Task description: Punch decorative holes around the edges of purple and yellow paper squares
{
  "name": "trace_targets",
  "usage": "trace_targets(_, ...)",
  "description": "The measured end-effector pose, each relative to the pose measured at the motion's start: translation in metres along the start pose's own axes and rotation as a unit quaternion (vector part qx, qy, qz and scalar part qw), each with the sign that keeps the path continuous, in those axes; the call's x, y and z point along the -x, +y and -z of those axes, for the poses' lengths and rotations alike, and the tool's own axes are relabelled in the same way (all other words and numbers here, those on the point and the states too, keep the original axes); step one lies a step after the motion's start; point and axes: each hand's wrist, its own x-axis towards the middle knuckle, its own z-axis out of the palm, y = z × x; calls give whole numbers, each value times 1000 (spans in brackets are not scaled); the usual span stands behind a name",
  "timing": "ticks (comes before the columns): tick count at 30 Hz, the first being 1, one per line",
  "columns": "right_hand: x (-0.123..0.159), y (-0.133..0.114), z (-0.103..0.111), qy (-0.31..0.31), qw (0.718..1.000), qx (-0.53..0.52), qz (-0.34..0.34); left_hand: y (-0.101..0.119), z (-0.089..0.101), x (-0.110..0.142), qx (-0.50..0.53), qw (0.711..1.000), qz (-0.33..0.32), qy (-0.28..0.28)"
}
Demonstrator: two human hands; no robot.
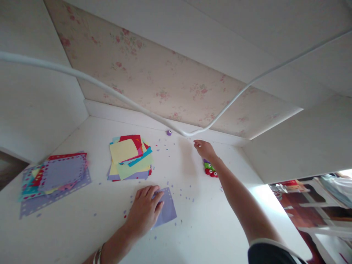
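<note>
Purple paper sheet (169,209), flat and straight-edged, lies on your smooth white counter (203,231), partly beneath your left hand (145,207), its fingers laid out, released. To its left sits a pile of paper with punched edges (64,170); ahead, a pile of plain coloured paper (125,151). Your right hand (204,149) has bent fingers; I cannot tell whether they grasp anything. Beside that wrist are glossy red-and-green eyed figures (211,172); farther back, a rounded purple figure (169,132). Tiny paper bits (193,200) lie scattered.

Pink-flowered wallpaper (162,93) (roses, perhaps), a bent white tube (49,65) crossing before it, blurred clutter (310,205) far right
</note>
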Motion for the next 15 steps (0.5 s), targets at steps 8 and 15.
trace_targets(8, -68, -100, -39, -37, 993, -35, 104, -1, 4, 0, -5, 1000, 17, 9)
trace_targets(15, -77, -117, -52, -41, 989, -53, 129, 1, 11, 3, -44, 996, 77, -16)
